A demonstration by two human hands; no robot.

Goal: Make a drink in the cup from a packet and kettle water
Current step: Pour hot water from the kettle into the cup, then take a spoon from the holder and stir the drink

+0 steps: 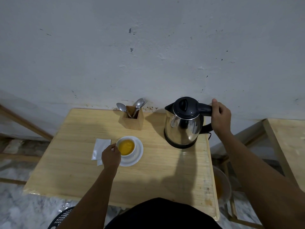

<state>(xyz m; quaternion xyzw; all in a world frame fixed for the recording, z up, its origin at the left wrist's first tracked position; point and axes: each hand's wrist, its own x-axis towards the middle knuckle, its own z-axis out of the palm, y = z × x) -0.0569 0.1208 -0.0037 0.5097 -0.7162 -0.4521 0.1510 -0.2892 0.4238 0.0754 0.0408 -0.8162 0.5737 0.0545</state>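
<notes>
A white cup (126, 147) full of orange-yellow liquid stands on a white saucer (136, 154) in the middle of the wooden table (156, 171). My left hand (110, 156) rests against the cup's left side, fingers curled at its rim. A silvery torn packet (100, 148) lies flat just left of the cup. The steel kettle (183, 124) with a black lid stands upright on its base at the table's back right. My right hand (220, 117) is wrapped around its black handle.
A wooden holder (132, 119) with spoons and a fork stands at the back against the wall. A bowl (222, 185) with orange liquid sits below the table's right edge. A second wooden table (287, 146) stands to the right. A black basket (63, 215) is near my left arm.
</notes>
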